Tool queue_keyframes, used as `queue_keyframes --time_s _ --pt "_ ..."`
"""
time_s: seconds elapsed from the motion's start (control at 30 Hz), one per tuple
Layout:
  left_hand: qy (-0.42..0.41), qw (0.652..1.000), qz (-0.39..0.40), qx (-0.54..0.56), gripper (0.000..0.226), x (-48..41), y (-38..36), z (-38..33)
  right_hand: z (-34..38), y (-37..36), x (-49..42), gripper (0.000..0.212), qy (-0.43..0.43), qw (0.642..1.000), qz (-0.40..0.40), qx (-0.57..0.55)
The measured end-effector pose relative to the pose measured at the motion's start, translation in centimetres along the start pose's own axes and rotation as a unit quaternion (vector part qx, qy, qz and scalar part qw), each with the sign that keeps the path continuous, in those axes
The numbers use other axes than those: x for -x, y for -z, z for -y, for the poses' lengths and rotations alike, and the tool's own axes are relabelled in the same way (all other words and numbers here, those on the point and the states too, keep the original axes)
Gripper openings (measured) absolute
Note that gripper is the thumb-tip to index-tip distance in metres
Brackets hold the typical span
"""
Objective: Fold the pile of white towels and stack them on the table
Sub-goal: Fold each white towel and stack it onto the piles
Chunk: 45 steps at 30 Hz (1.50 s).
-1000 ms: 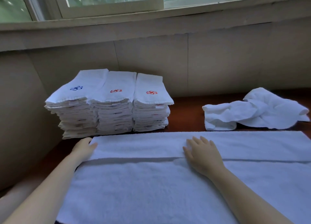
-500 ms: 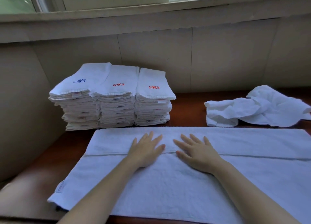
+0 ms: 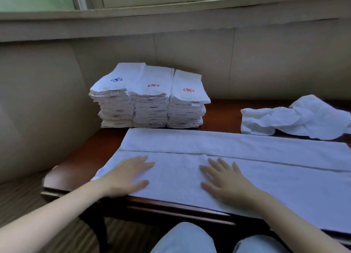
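Spread towel [image 3: 247, 176] is lying flat on the table [image 3: 76, 169], just in front of the folded stacks [image 3: 150, 100]. The loose pile [image 3: 296, 117] is sitting to the stacks' right. Left hand [image 3: 126, 176] and right hand [image 3: 226, 182] are pressing the towel, palms flat, fingers straight, gripping nothing. Judgement: a smoothing step. The hands should be sweeping outward from the centre, keeping the long edges parallel.

Bare forearms without sleeves, two bare hands, light blue trousers [image 3: 182, 239]
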State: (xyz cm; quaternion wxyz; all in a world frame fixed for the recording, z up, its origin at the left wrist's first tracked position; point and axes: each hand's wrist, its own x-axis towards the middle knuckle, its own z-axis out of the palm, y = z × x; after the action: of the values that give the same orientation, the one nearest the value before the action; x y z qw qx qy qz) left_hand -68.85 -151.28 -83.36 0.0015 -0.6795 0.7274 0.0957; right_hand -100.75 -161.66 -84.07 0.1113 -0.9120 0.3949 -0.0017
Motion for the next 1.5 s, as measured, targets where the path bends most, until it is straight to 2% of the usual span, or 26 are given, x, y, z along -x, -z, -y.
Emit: queue_keyframes --time_s 0.07,0.17,0.23,0.27,0.3,0.33,0.4,0.43,0.47,0.5,0.57,0.6,0.63,0.7,0.73,0.77,0.8,0.83,0.87,0.93,0.97,1.1,1.17,1.27,1.4,1.5 --pt "-0.01 1.0 0.005 -0.018 0.064 1.9 -0.2 0.4 0.8 -0.1 1.1 0.07 0.076 0.996 0.044 0.002" --pt "0.01 0.998 -0.023 -0.064 0.071 4.3 -0.4 1.3 1.0 0.4 2.1 0.078 0.096 0.994 0.051 0.007" --pt "-0.006 0.989 -0.131 -0.074 0.084 5.4 -0.4 1.1 1.3 0.9 2.8 0.055 0.096 0.995 -0.007 0.0" --pt "-0.048 0.977 -0.188 -0.087 0.083 5.7 -0.5 0.9 1.5 1.0 3.2 0.037 0.099 0.994 -0.047 0.018" --pt "-0.087 0.961 -0.239 -0.105 0.077 6.0 -0.5 0.8 1.6 1.1 3.5 0.024 0.096 0.992 -0.07 0.052" --pt "-0.114 0.947 -0.272 -0.128 0.072 6.2 -0.3 0.8 1.8 1.1 3.8 0.022 0.088 0.99 -0.073 0.088" --pt "-0.162 0.92 -0.305 -0.186 0.061 6.1 -0.1 1.0 1.9 1.0 4.3 0.041 0.058 0.988 -0.056 0.13" --pt "-0.184 0.908 -0.313 -0.21 0.045 6.0 0.1 1.0 1.8 0.9 4.4 0.051 0.045 0.988 -0.058 0.133" --pt "-0.193 0.902 -0.309 -0.232 0.019 5.9 0.3 1.1 1.7 0.9 4.6 0.058 0.034 0.989 -0.066 0.126" --pt "-0.181 0.912 -0.293 -0.222 0.018 6.0 0.6 1.2 1.6 1.0 4.7 0.064 0.027 0.991 -0.075 0.111" --pt "-0.14 0.934 -0.278 -0.176 0.07 5.7 0.5 1.6 1.6 1.4 5.0 0.071 0.027 0.994 -0.09 0.06" --pt "-0.103 0.937 -0.287 -0.168 0.08 5.4 0.9 1.6 1.5 1.7 5.1 0.072 0.027 0.995 -0.098 0.024" --pt "-0.086 0.935 -0.293 -0.181 0.082 5.3 1.5 1.5 1.3 2.2 5.1 0.071 0.019 0.994 -0.108 -0.012" --pt "-0.05 0.931 -0.306 -0.191 0.067 4.6 3.3 1.4 0.7 3.4 4.7 0.062 -0.028 0.988 -0.139 -0.069" --pt "-0.006 0.943 -0.302 -0.14 0.051 4.0 4.4 1.8 0.1 3.9 4.2 0.052 -0.057 0.981 -0.166 -0.085" --pt "0.048 0.957 -0.284 -0.041 0.033 3.4 5.7 2.5 -0.7 4.5 3.5 0.042 -0.085 0.974 -0.192 -0.09" --pt "0.101 0.96 -0.237 0.105 0.021 2.7 7.0 3.4 -1.5 5.2 2.7 0.032 -0.11 0.968 -0.209 -0.087" --pt "0.129 0.939 -0.178 0.264 0.013 2.0 8.1 4.0 -2.3 5.9 1.8 0.022 -0.13 0.964 -0.217 -0.081" --pt "0.133 0.901 -0.158 0.382 0.006 1.1 8.8 4.7 -2.9 6.7 0.9 0.015 -0.145 0.962 -0.221 -0.073" --pt "0.141 0.845 -0.173 0.485 0.01 -1.2 9.1 5.4 -4.0 7.8 -1.3 0.014 -0.156 0.959 -0.231 -0.044" --pt "0.158 0.841 -0.19 0.482 0.014 -2.5 9.0 5.4 -4.5 8.2 -2.6 0.016 -0.155 0.959 -0.236 -0.029" --pt "0.258 0.884 -0.245 0.304 0.026 -8.7 6.3 5.6 -5.9 8.6 -8.5 0.026 -0.169 0.963 -0.201 0.054" --pt "0.322 0.886 -0.248 0.224 0.025 -10.4 5.1 5.8 -6.6 8.1 -11.1 0.031 -0.176 0.967 -0.16 0.086" --pt "0.366 0.887 -0.259 0.111 0.027 -12.3 3.9 6.0 -7.8 6.4 -13.9 0.024 -0.185 0.966 -0.119 0.135" --pt "0.365 0.906 -0.212 -0.037 0.025 -14.3 4.1 6.0 -9.3 4.8 -15.5 0.04 -0.233 0.958 -0.139 0.09" --pt "0.387 0.891 -0.166 -0.172 0.032 -15.1 4.6 4.4 -10.4 4.7 -14.7 0.05 -0.28 0.945 -0.164 0.036"
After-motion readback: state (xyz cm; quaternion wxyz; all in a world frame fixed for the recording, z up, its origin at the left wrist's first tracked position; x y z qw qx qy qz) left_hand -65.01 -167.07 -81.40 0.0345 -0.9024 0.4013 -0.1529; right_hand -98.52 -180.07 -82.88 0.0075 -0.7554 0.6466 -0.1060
